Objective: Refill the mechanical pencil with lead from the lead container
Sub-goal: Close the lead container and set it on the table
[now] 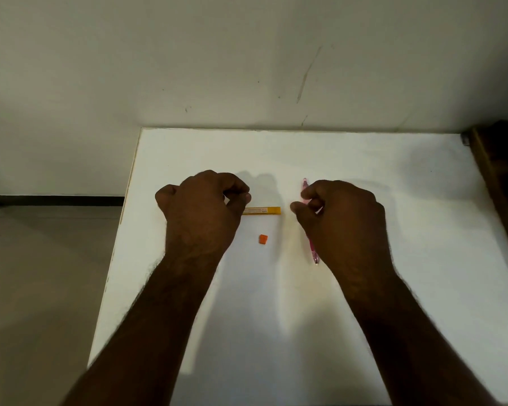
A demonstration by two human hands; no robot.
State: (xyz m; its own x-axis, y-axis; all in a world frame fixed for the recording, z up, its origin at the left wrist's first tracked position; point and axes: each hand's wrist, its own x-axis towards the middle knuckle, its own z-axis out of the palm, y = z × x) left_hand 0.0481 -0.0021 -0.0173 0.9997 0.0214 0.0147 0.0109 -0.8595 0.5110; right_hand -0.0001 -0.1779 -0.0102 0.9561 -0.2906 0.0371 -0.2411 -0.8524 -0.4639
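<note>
A pink mechanical pencil (313,250) lies on the white table (364,159), pointing away from me. My right hand (343,221) covers its middle, with thumb and fingertips closed on its upper part. A yellow lead container (263,210) lies crosswise at the table's centre, and its left end is hidden behind my left hand (203,212). That hand's fingers are curled, thumb and forefinger pinched just above the container, and I see nothing between them. A small orange cap (263,239) lies loose on the table in front of the container.
The table's left edge (121,230) drops to a grey floor. A pale wall (247,68) runs behind the table. A dark wooden piece (499,177) stands along the table's right side.
</note>
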